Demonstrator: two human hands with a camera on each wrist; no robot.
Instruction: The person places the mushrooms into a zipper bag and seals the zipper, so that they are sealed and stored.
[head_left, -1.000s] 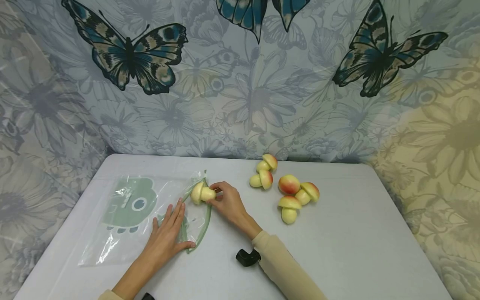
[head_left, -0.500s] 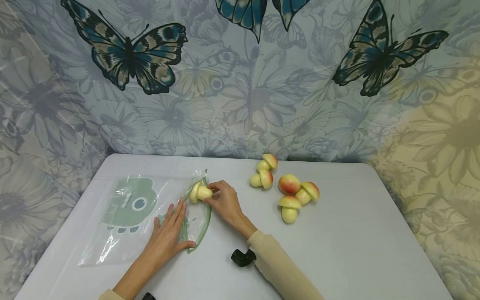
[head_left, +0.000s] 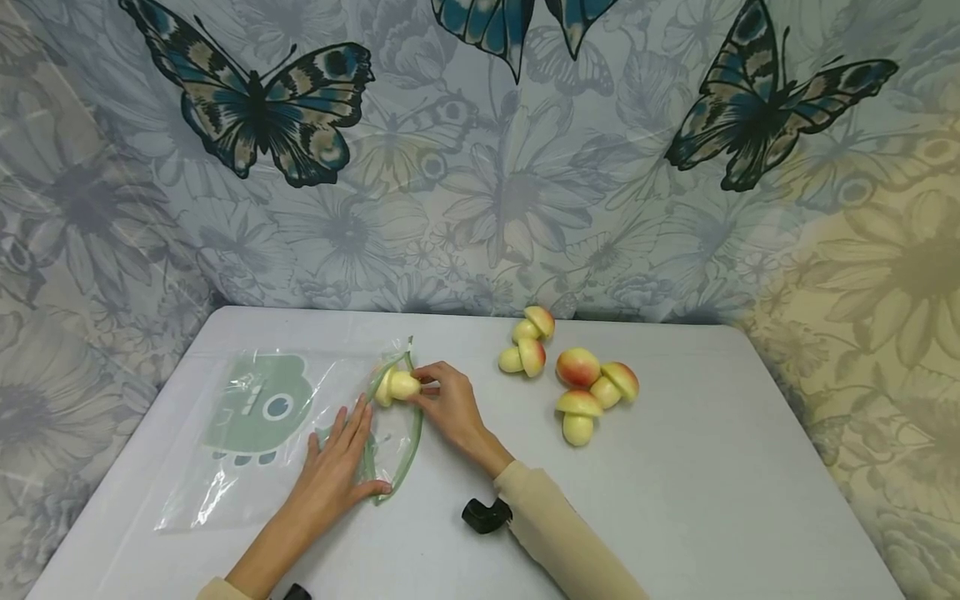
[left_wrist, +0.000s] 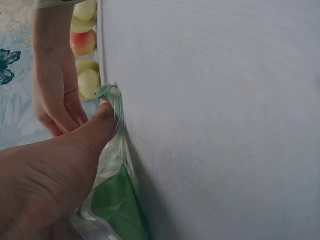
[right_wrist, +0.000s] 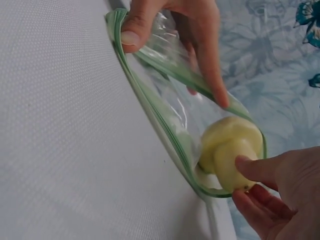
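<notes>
r. hand (head_left: 457,410) pinches a yellow mushroom-shaped piece (head_left: 402,385) by its stem, thumb & fingertips clamped on it, in the mouth of a clear bag (head_left: 330,379). its long axis runs crosswise: stem toward the r. fingers, cap to their left, within the bag's green rim (head_left: 408,457). l. hand (head_left: 333,460), farther from the piece, rests on the bag, fingers straight & apart, thumb at the rim's near end. five similar pcs. (head_left: 578,418) lie on the white table (head_left: 712,467), off to the right.
</notes>
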